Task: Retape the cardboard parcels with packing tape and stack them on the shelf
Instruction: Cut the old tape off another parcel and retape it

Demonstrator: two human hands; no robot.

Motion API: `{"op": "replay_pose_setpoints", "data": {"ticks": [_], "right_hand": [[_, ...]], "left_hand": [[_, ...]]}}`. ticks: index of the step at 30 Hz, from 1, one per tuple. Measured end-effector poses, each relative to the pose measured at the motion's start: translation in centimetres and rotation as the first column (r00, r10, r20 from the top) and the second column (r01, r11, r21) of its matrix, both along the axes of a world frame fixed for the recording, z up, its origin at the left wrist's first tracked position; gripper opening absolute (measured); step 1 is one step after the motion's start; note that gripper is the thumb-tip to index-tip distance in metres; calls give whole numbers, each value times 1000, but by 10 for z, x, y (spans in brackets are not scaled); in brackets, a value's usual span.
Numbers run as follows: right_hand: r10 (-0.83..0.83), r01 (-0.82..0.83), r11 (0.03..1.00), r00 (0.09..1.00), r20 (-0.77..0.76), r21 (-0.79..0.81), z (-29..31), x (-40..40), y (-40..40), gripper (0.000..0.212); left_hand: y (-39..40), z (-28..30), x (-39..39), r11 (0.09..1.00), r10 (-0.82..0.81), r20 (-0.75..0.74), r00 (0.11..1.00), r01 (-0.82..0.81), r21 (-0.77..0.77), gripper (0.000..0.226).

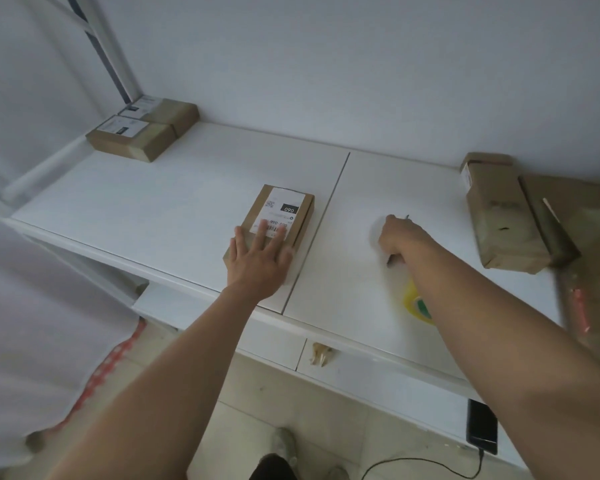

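Parcel (277, 225), small, stiff and probably light, lies flat mid-table under your left hand (258, 259), whose straight fingers press its near end, so take it by the long side edges, while your right hand (397, 237) seems curled around something blurred.

A plain white wall (326, 64) rises behind a white table (153, 209) made of two panels meeting at a dark seam (321, 223). White metal shelf posts (111, 53) stand in the left corner. Below lies a pale tiled floor (243, 403), lit softly and evenly.
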State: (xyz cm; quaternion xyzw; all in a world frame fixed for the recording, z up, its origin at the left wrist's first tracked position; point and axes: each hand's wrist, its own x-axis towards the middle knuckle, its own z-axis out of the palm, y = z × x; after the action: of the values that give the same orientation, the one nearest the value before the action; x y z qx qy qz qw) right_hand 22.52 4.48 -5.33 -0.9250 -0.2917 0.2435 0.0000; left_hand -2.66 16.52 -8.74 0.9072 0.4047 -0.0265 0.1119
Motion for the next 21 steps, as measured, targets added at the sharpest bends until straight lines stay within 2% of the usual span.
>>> {"op": "replay_pose_setpoints", "data": {"ticks": [2, 4, 6, 8, 9, 11, 14, 16, 18, 21], "right_hand": [[-25, 23, 995, 1000, 15, 97, 3, 0, 1, 21], [-68, 71, 952, 997, -19, 297, 9, 2, 3, 18], [-107, 205, 809, 973, -206, 551, 18, -1, 6, 23], [-32, 372, 642, 887, -461, 670, 27, -10, 7, 20], [30, 406, 598, 850, -526, 691, 30, -12, 7, 20], [120, 412, 558, 819, -562, 720, 32, -13, 7, 16], [172, 483, 468, 772, -612, 740, 33, -11, 8, 6], [132, 586, 388, 729, -672, 711, 35, -6, 9, 17], [58, 639, 335, 719, -692, 692, 40, -1, 12, 17], [-6, 631, 346, 742, -670, 695, 60, -2, 27, 10]], "left_hand": [[-3, 4, -1, 999, 34, 46, 998, -32, -39, 60], [-7, 5, -2, 998, 59, 82, 995, -57, -29, 68], [-3, 4, -4, 997, 78, 101, 992, -75, -28, 75], [6, 6, -12, 997, 66, 102, 993, -61, -49, 69], [10, 8, -16, 998, 50, 111, 993, -46, -40, 65], [15, 8, -23, 1000, 16, 113, 993, -13, -26, 60], [17, 6, -24, 997, -2, 83, 997, 9, -78, 62], [16, 7, -22, 996, -5, 74, 997, 11, -85, 63], [18, 10, -21, 996, -23, 46, 999, 27, -80, 65], [18, 8, -20, 997, -51, 15, 999, 51, -64, 72]]}}
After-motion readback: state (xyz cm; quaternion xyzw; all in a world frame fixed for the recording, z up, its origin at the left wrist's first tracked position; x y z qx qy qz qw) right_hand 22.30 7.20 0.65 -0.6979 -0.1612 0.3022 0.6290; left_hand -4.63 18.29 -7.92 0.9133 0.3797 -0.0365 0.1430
